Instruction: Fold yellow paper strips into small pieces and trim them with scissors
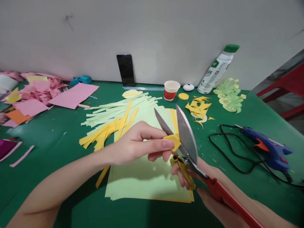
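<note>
My left hand pinches a small piece of folded yellow paper between thumb and fingers. Red-handled scissors have their blades apart, and the paper lies against the lower part of the blades. Below them, my right hand is closed around the scissors' handles, partly hidden by them. A yellow, rolled-looking piece lies along my right fingers. Under both hands is a stack of pale green paper sheets with yellow edges showing. Yellow paper strips and pale green strips lie left of my hands.
A blue glue gun with a black cord lies right. Yellow scraps, a red-and-white paper cup, a leaning bottle and a green paper plant stand behind. A phone leans on the wall; pink paper lies left.
</note>
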Tool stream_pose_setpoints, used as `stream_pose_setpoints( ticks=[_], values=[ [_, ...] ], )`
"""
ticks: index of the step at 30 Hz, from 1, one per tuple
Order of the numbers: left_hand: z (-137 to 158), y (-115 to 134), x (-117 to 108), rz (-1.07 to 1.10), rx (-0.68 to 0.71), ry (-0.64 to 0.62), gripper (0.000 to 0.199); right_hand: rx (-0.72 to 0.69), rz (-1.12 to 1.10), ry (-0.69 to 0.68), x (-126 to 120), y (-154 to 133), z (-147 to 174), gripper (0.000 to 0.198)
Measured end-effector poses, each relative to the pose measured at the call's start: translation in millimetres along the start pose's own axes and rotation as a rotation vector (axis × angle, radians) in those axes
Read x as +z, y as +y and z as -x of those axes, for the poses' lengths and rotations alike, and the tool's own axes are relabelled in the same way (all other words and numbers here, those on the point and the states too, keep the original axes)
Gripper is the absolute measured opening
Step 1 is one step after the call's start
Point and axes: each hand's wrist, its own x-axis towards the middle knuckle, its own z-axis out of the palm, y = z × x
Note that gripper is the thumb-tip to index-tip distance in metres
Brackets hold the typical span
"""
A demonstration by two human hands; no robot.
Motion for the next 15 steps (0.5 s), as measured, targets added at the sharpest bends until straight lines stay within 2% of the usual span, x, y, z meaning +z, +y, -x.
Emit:
stream_pose_setpoints(
  ticks=[3, 12, 15],
  values=[
    [1, 3, -2, -0.060, -0.013, -0.020, 0.032, 0.024, -0.023, -0.067, -9, -5, 7, 0.024],
    [1, 6, -8, -0.207, -0.025, -0.028, 0.033, 0.065, -0.064, -0.034, -4, 3, 6, 0.035],
    [1, 6, -10, -0.242, -0.039, -0.039, 0.033, 0.027, 0.010, -0.016, -3, 6, 4, 0.038]
  ],
)
